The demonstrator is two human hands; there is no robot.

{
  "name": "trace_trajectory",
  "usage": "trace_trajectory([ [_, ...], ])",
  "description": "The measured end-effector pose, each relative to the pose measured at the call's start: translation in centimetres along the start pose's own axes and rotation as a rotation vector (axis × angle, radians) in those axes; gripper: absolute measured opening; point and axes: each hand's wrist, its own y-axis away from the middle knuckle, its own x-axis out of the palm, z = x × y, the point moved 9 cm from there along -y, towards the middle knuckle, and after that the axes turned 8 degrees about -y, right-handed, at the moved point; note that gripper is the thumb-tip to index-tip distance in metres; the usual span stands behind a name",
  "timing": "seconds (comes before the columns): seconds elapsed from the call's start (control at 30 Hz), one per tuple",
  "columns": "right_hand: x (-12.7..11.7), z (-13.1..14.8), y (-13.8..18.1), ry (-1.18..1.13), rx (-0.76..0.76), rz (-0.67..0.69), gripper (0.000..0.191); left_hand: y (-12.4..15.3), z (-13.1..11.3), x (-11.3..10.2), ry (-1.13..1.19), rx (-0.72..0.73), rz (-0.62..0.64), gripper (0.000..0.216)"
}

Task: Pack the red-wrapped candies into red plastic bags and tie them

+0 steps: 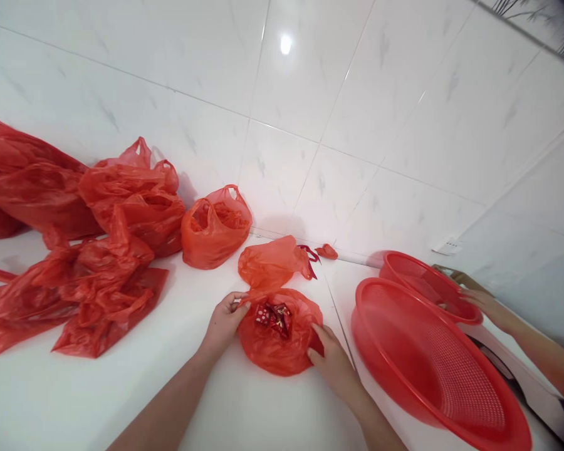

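An open red plastic bag (272, 360) sits on the white table in front of me. Inside its mouth lie dark red patterned pieces (275, 318), some with white dots; I cannot make out what they are. My left hand (226, 321) pinches the bag's left edge between thumb and fingers. At the right edge my right hand (331, 358) grips the plastic, thumb and fingers closed on it. Just behind stands another red plastic bag (267, 263), with a dark red ribbon (311, 260) at its right end.
Red carrier bags (216, 228) line the wall to the left, with crumpled red bags (98, 288) before them. On the right are a large red plastic basket (404, 351) and a smaller red basket (404, 269), which another person's hand (486, 307) touches. A small red scrap (328, 251) lies by the wall.
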Motion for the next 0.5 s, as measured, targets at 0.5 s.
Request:
trace_trajectory([
  [0.5,-6.8,1.5,6.8,-0.114,-0.026,-0.441,0.045,5.9,-9.0,-2.4,-0.512,0.464,-0.452,0.028],
])
